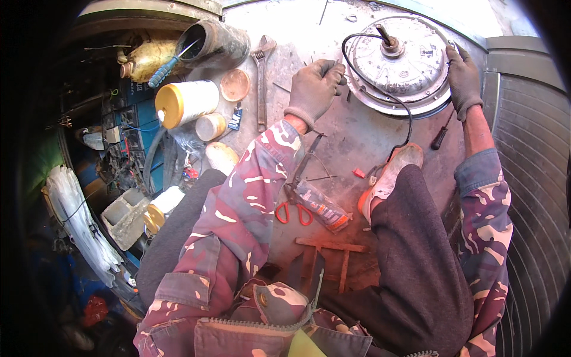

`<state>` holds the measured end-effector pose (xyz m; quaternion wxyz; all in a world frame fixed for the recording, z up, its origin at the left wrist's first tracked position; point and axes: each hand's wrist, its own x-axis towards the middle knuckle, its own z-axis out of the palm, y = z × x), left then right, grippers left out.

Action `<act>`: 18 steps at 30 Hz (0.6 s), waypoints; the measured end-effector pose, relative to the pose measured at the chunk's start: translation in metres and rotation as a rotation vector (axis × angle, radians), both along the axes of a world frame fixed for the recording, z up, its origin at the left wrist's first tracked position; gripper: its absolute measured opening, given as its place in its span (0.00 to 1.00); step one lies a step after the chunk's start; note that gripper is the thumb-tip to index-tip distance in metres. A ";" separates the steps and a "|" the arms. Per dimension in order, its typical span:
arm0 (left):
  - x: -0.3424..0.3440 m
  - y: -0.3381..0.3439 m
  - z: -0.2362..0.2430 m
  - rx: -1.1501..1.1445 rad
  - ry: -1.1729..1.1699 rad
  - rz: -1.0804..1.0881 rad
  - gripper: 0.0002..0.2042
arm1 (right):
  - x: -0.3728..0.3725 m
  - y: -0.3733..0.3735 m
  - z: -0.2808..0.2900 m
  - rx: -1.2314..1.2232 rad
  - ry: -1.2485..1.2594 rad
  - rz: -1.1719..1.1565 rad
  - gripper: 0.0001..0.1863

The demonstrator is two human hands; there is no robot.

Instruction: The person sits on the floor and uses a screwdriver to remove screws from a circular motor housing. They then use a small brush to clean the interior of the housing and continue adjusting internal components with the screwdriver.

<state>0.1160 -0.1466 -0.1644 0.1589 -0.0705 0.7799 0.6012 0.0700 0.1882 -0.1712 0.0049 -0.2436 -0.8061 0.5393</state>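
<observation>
A round, silvery hub motor (416, 71) lies flat on the floor at the far right, its short shaft pointing up. From the shaft a black cable (380, 89) loops over the left side of the cover and runs down toward my shoe. My gloved right hand (465, 74) grips the motor's right rim. Just left of the motor, my gloved left hand (316, 86) is closed with fingertips pressed together; anything small between them is too hard to make out. A screwdriver with a black handle (440, 137) lies below the motor, near my right wrist.
An adjustable wrench (262, 83), a white tub with a yellow lid (187, 102) and a metal pipe (223, 44) with a blue-handled screwdriver (163, 72) are at left. Red-handled scissors (294, 213) and a plastic packet (324, 205) lie between my legs. A ribbed metal shutter (529, 149) borders the right.
</observation>
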 end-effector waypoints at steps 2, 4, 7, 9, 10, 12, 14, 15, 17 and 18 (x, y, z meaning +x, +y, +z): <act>0.000 0.001 -0.002 0.010 -0.017 0.014 0.13 | 0.001 -0.001 0.003 0.002 -0.009 0.000 0.30; 0.000 0.002 -0.004 0.021 -0.020 0.021 0.13 | 0.002 -0.002 0.005 0.027 -0.004 0.005 0.29; -0.001 0.004 -0.005 0.035 -0.015 0.023 0.13 | 0.002 -0.001 0.004 0.048 0.000 0.005 0.29; -0.002 0.005 -0.005 0.031 -0.029 0.026 0.13 | 0.001 0.002 0.000 0.039 -0.009 -0.002 0.28; -0.002 0.005 -0.006 0.037 -0.029 0.020 0.13 | 0.001 0.004 -0.002 0.043 -0.001 0.004 0.28; -0.002 0.005 -0.006 0.040 -0.043 0.019 0.12 | -0.001 0.007 -0.007 0.020 0.000 -0.004 0.28; -0.002 0.005 -0.006 0.039 -0.050 0.023 0.12 | -0.002 0.010 -0.011 0.008 0.003 -0.009 0.28; -0.002 0.005 -0.006 0.044 -0.044 0.023 0.12 | -0.003 0.010 -0.012 0.007 0.002 -0.013 0.28; -0.002 0.005 -0.006 0.055 -0.042 0.020 0.12 | -0.002 0.011 -0.012 0.016 -0.003 -0.019 0.28; -0.002 0.005 -0.006 0.054 -0.043 0.016 0.12 | -0.002 0.011 -0.011 0.025 -0.007 -0.022 0.28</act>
